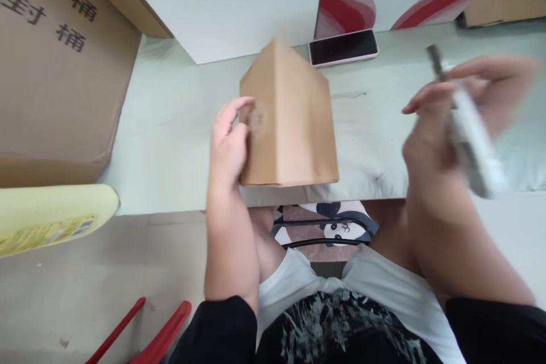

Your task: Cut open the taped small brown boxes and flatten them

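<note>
Cardboard box (294, 131), its contents hidden, sits on the pale-covered table (170, 142) near the phone (343, 48), the left hand (231, 139) half-curled against its side, while the blurred right hand (435, 131) curls at a whitish object (475, 139), exact grip unclear.

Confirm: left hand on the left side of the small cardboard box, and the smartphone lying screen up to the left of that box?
Not quite: the head view shows the smartphone to the right of the small cardboard box, toward its far end. The rest holds: it lies screen up, and the left hand is on the box's left side.
</note>
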`<state>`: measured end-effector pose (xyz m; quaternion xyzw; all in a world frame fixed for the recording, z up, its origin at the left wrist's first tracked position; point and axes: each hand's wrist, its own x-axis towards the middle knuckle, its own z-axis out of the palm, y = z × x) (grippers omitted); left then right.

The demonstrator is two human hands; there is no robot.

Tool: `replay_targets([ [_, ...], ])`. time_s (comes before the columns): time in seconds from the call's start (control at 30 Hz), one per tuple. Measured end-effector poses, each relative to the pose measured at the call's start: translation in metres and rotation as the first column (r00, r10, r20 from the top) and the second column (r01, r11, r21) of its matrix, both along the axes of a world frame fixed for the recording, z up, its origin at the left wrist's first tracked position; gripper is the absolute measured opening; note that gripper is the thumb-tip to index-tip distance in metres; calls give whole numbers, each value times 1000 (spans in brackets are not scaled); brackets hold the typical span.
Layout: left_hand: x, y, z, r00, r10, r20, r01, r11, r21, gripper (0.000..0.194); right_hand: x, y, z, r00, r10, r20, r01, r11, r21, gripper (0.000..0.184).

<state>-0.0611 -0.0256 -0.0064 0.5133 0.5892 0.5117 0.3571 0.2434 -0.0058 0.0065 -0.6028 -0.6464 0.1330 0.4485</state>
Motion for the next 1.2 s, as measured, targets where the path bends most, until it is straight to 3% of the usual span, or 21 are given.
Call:
replay_targets([
  [0.07, -14, -3, 1, 997, 51, 58, -41, 986, -161, 40, 1, 5, -10, 985, -80, 153, 74, 996, 46, 36],
  [0.13, -19, -6, -1, 996, 71, 52, -56, 964, -259, 53, 3, 10, -21, 938, 6, 347, 29, 995, -95, 24],
  [0.17, -19, -7, -2, 994, 89, 58, -70, 960, -270, 59, 4, 13, -26, 913, 73, 401, 2, 983, -184, 31],
  [0.27, -13, -7, -5, 978, 132, 162, -98, 974, -203, 67, 6, 16, -36, 889, 174, 424, -46, 954, -296, 50],
  [0.4, -4, -5, -1, 972, 85, 219, -77, 996, -45, 64, 3, 10, -34, 872, 336, 356, -186, 900, -394, 34],
  [0.5, 1, -7, 11, 958, 15, 285, -20, 1000, 15, 57, -1, 5, -27, 822, 553, 135, -420, 749, -511, 32],
  [0.57, 3, -10, 20, 919, -58, 390, 50, 998, 31, 57, -4, 3, -22, 784, 609, -121, -580, 649, -492, 35],
  [0.7, 5, -13, 29, 916, -30, 400, -18, 993, 116, 45, -9, -1, -15, 638, 478, -604, -752, 557, -353, 46],
  [0.8, 4, -10, 29, 926, 17, 376, -64, 991, 114, 39, -12, -3, -14, 559, 354, -750, -796, 482, -366, 59],
  [0.87, 3, -6, 28, 898, 37, 438, -101, 987, 123, 36, -14, -3, -15, 529, 235, -816, -780, 513, -358, 65],
  [0.97, 4, -1, 26, 812, 127, 570, -234, 965, 118, 36, -17, -6, -13, 392, 121, -912, -696, 687, -208, 70],
  [1.03, 6, 1, 24, 741, 222, 633, -330, 942, 55, 39, -18, -7, -11, 334, 146, -931, -652, 749, -116, 76],
  [1.1, 7, 3, 21, 699, 286, 656, -370, 929, -11, 40, -20, -8, -11, 330, 197, -923, -668, 740, -81, 78],
  [1.2, 7, 4, 16, 719, 289, 632, -348, 937, -32, 36, -23, -6, -19, 339, 218, -915, -726, 680, -107, 78],
])
